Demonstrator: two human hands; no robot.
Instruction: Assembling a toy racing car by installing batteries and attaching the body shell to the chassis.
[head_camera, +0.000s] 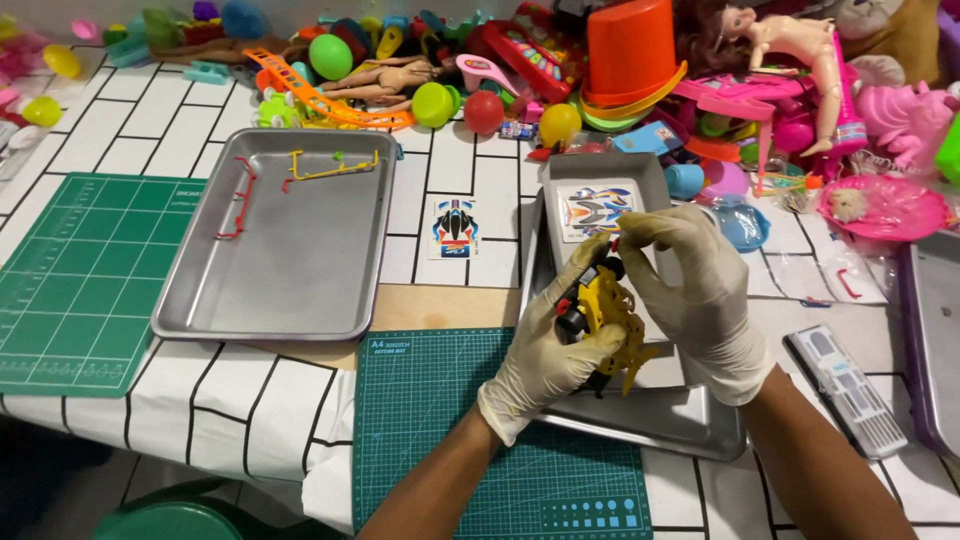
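Both hands' grips, left hand (545, 350) and right hand (700, 290), pinch the yellow toy car chassis (605, 315) between them.

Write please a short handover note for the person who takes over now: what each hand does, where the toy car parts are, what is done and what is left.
Left hand: gloved, holds the yellow toy car chassis from below.
Right hand: gloved, fingers pinch at the chassis top near a black wheel.
Both work above the small metal tray, which holds a sticker sheet.
Large metal tray: red and yellow plastic frames, parts seemingly removed.
Second sticker sheet lies between the trays.
Left: chassis looks unfinished; stickers seem unused.
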